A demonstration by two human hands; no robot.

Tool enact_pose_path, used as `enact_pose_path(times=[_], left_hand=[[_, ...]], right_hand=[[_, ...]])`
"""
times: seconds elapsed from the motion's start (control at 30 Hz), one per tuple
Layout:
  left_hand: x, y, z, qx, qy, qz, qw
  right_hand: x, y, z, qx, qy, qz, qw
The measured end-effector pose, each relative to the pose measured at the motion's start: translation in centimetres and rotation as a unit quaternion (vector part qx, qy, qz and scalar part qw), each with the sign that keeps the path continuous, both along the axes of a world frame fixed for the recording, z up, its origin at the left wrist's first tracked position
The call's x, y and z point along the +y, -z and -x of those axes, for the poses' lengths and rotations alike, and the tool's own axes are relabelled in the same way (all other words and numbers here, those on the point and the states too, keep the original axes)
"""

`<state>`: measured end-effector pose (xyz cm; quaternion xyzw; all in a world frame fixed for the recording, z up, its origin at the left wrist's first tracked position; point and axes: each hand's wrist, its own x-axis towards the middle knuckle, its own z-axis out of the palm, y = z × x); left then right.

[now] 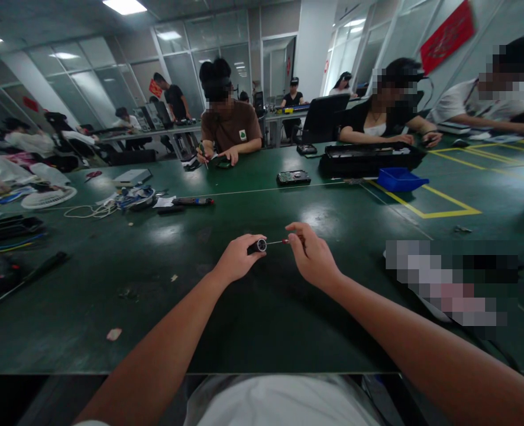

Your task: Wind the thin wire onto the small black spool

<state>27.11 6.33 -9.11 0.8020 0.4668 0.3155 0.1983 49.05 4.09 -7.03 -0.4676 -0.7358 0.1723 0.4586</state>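
Note:
My left hand (238,259) is closed around a small black cylindrical part (259,245), whose round end with a pale ring faces me. From the right, my right hand (313,254) grips a thin screwdriver (278,242) with a reddish handle, mostly hidden by the fingers. Its metal shaft points left, and the tip meets or nearly meets the side of the cylinder; I cannot tell which. Both hands are just above the green table (262,319).
Farther left lie a power-tool-like dark stick (193,202), a cable bundle (135,198) and a white fan grille (49,197). Ahead are an opened hard drive (293,177), a long black housing (372,158) and a blue tray (401,179). Co-workers sit opposite.

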Motion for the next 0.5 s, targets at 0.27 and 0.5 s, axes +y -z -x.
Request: enact_pose_path(times=[0.27, 0.5], left_hand=[[-0.02, -0.03, 0.2, -0.003, -0.017, -0.004, 1.0], [-0.03, -0.19, 0.03, 0.016, -0.026, 0.001, 1.0]], right_hand=[[-0.09, -0.34, -0.01, -0.033, -0.037, 0.056, 0.997], [-0.12, -0.41, -0.1, -0.001, -0.045, 0.067, 0.997]])
